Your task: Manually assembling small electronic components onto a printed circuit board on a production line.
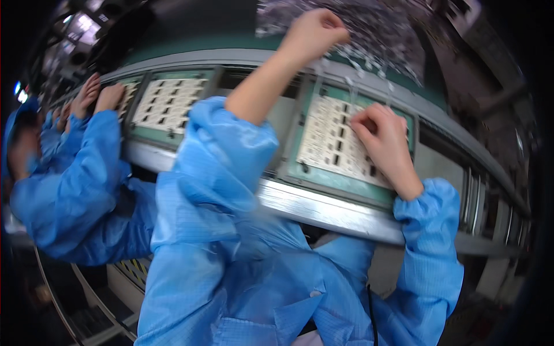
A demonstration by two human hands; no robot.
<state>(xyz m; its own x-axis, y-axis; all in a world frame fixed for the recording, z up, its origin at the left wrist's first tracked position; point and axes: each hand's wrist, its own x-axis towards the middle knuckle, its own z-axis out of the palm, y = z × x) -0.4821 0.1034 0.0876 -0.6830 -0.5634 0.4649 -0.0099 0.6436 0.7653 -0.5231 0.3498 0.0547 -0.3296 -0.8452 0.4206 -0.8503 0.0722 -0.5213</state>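
Observation:
My left hand [311, 36] is stretched to the far side, at the left edge of a heap of thin leads with small white connectors [384, 29]. Its fingers are curled together in a pinch, and whatever lies between them is too small or hidden. Over the right part of a cream circuit-board panel [323, 135] is my right hand [385, 138], thumb and forefinger closed. I cannot make out anything in that pinch. The panel has rows of black parts and sits in a green fixture [329, 175]. A few pale leads [351, 86] hang from the heap toward the panel's far edge.
A metal rail [323, 202] runs along the near side of the line. To the left, a second panel [168, 104] lies in its own fixture. Beyond it, a co-worker in a blue sleeve [95, 155] has hands over another panel. A grey plate [441, 164] lies right of my fixture.

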